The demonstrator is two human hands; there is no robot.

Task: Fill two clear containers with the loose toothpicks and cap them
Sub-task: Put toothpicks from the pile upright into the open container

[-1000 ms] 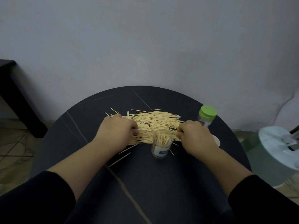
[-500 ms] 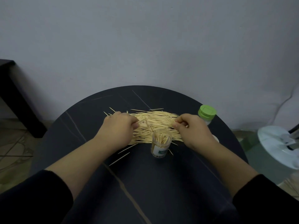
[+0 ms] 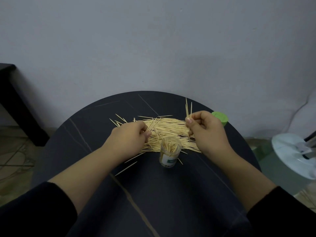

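Change: my right hand (image 3: pixel 207 132) has lifted off the heap since half a second ago, and the pinched sticks (image 3: pixel 187 108) now stand upright above it.
Right grip: thumb and fingers are curled and clamped on those sticks. Two pointed tips show above my knuckles, and one end pokes out below.
Left grip: my left hand (image 3: pixel 128 139) lies low on the left end of the heap, knuckles up. Its fingertips are closed on a small fan of picks angled up and to the right.
Loose toothpicks (image 3: pixel 171 125): one wide, pale wooden heap lies mid-table between my hands, too many to count. Most lie left to right, and a few strays rest nearer me.
Open container (image 3: pixel 169 153): one clear, round, uncapped tub with a white and green label. It stands just in front of the heap, between my wrists, with picks on end inside.
Green cap (image 3: pixel 220 118): one, round and matte, just behind my right hand. Whatever is under it is hidden.
Table (image 3: pixel 171 194): round and dark, with thin pale veins.
Sleeves (image 3: pixel 34 211): two, black, pushed up my forearms.
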